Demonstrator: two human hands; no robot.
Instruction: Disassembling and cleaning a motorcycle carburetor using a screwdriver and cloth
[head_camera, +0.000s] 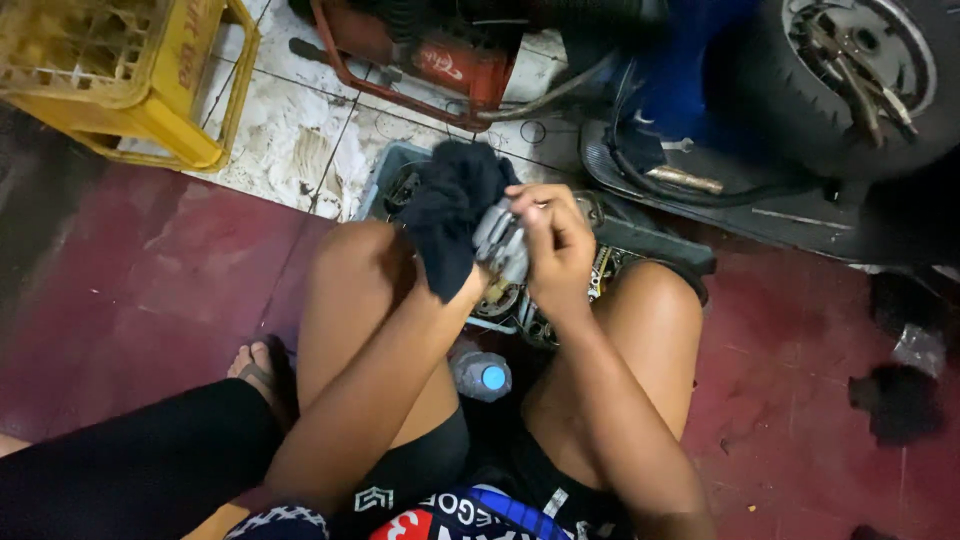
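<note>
Your knees frame the work. Right hand (560, 240) grips a grey metal part (500, 243); left hand (468, 262), mostly hidden, clutches a dark rag (448, 205) against it, above the parts tray (395, 165). Judgement: keep the part steady, wipe with the rag's clean folds.

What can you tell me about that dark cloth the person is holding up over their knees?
The dark cloth looks like a soft black rag, crumpled and folded over itself, with one end hanging down. It sits bunched over the left hand, which is mostly hidden under it, above the person's knees. It presses against a small grey metal part that the right hand holds from the other side. Behind it lies a tray of parts.
</note>
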